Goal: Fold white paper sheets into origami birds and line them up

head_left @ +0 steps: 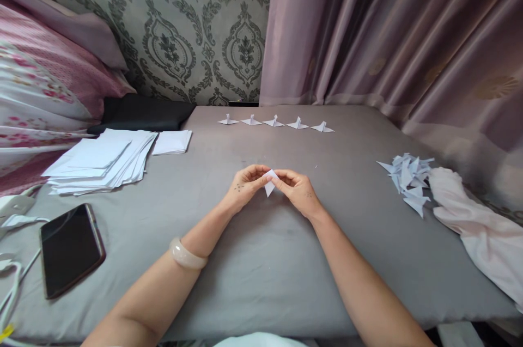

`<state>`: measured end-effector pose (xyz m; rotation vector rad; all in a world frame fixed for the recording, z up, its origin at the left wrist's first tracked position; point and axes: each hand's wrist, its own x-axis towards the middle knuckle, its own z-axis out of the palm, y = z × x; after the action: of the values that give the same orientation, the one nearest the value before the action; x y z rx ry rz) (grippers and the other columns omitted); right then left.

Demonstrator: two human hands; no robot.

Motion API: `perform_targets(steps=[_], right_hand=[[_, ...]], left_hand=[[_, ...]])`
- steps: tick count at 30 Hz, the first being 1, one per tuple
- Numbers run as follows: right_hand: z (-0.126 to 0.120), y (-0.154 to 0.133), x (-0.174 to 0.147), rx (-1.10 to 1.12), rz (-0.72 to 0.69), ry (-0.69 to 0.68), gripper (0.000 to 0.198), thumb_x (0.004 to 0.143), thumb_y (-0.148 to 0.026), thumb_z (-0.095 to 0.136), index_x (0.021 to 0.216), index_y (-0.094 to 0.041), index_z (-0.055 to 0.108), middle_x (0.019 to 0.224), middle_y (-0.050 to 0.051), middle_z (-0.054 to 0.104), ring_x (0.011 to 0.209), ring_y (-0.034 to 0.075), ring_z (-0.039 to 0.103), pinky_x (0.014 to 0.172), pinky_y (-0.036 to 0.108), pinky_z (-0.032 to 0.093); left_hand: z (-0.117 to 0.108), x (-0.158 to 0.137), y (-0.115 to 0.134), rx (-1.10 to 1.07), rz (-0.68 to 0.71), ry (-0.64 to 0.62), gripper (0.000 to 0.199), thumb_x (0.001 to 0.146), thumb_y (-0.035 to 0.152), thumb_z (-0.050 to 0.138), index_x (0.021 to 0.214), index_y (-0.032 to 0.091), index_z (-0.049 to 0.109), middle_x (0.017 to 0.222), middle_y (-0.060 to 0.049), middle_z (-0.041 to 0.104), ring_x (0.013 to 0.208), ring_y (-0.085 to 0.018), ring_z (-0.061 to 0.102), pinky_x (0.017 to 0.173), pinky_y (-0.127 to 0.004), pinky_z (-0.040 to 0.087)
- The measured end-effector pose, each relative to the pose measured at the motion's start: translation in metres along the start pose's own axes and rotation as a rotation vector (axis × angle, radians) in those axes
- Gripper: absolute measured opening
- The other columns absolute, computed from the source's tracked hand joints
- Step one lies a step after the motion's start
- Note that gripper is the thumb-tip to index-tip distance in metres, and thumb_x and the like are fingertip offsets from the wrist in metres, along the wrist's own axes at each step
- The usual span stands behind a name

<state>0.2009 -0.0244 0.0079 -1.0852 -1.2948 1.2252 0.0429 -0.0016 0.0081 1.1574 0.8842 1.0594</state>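
Note:
Between my two hands is a small folded white paper (269, 188), shaped like a diamond with its lower point hanging down. My left hand (248, 183) pinches its left edge, thumb in front and fingers behind. From the other side, my right hand (297, 189) grips it the same way, the thumb pressed near the top. Both hands are just above the grey cloth of the table (261, 260). The fingertips behind the paper are partly hidden. Beyond the hands, several folded paper birds (275, 122) stand in a row across the cloth.
At right lies a heap of folded paper birds (408, 175) beside a pale cloth (469, 211). Stacked paper sheets (102, 162) and a smaller paper pile (172, 142) are at left, near a black case (143, 113). A phone (71, 249) and white cables (18, 276) lie front left.

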Motion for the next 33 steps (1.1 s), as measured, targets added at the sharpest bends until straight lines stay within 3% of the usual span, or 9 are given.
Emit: perform_targets(steps=[3,6,13,16,18,21,24,33], right_hand=[[-0.002,0.002,0.003,0.044,0.048,0.075,0.032,0.067,-0.040,0.075,0.092,-0.019,0.069,0.089,0.005,0.073,0.084,0.018,0.068,0.083,0.034,0.052],[-0.004,0.007,0.005,0.007,0.057,0.169,0.032,0.070,-0.040,0.071,0.093,-0.018,0.067,0.085,0.005,0.073,0.079,0.017,0.067,0.077,0.033,0.053],[0.001,0.008,0.000,-0.371,-0.202,0.208,0.020,0.081,-0.033,0.062,0.097,-0.023,0.066,0.088,0.003,0.071,0.079,0.016,0.066,0.081,0.032,0.051],[0.001,0.006,0.001,-0.335,-0.255,0.348,0.025,0.084,-0.038,0.059,0.101,-0.022,0.064,0.096,0.006,0.070,0.085,0.017,0.066,0.083,0.032,0.051],[-0.001,0.006,0.003,-0.272,-0.192,0.396,0.032,0.083,-0.043,0.059,0.103,-0.019,0.063,0.099,0.009,0.069,0.087,0.018,0.065,0.081,0.033,0.051],[0.000,0.009,0.004,-0.235,-0.052,0.275,0.037,0.079,-0.047,0.063,0.100,-0.017,0.064,0.096,0.010,0.070,0.084,0.019,0.065,0.077,0.032,0.052],[0.005,0.012,0.003,-0.199,-0.013,0.123,0.034,0.076,-0.046,0.066,0.094,-0.017,0.067,0.092,0.008,0.070,0.080,0.018,0.065,0.074,0.031,0.052],[0.005,0.003,0.001,-0.061,0.015,0.140,0.025,0.070,-0.040,0.071,0.080,-0.018,0.073,0.084,0.004,0.069,0.076,0.017,0.063,0.074,0.031,0.051]], left_hand=[[-0.001,0.000,0.000,0.024,-0.020,-0.010,0.035,0.066,0.040,0.078,0.088,0.014,0.068,0.087,-0.005,0.070,0.080,-0.016,0.063,0.080,-0.029,0.048],[-0.002,0.000,-0.004,0.034,-0.037,-0.037,0.033,0.066,0.038,0.078,0.084,0.014,0.066,0.082,-0.003,0.069,0.074,-0.014,0.062,0.075,-0.027,0.047],[-0.001,-0.003,-0.008,0.191,-0.144,-0.196,0.031,0.067,0.037,0.076,0.084,0.013,0.064,0.068,0.002,0.062,0.058,-0.009,0.053,0.056,-0.021,0.037],[-0.001,-0.002,-0.005,0.075,-0.164,-0.083,0.028,0.063,0.033,0.078,0.079,0.014,0.063,0.070,0.001,0.063,0.062,-0.010,0.056,0.059,-0.022,0.039],[-0.002,0.000,-0.003,-0.038,-0.195,0.019,0.029,0.060,0.029,0.079,0.077,0.015,0.060,0.072,0.000,0.065,0.066,-0.011,0.059,0.060,-0.021,0.040],[-0.004,0.002,-0.003,-0.124,-0.222,0.056,0.031,0.059,0.026,0.080,0.077,0.016,0.056,0.074,-0.001,0.066,0.070,-0.012,0.062,0.061,-0.021,0.041],[-0.004,0.002,-0.005,-0.127,-0.204,0.018,0.032,0.059,0.028,0.081,0.077,0.016,0.056,0.074,-0.001,0.066,0.068,-0.011,0.061,0.063,-0.022,0.042],[-0.003,0.000,-0.003,-0.012,-0.200,-0.080,0.032,0.061,0.034,0.082,0.078,0.016,0.060,0.069,-0.001,0.070,0.069,-0.013,0.064,0.067,-0.024,0.042]])
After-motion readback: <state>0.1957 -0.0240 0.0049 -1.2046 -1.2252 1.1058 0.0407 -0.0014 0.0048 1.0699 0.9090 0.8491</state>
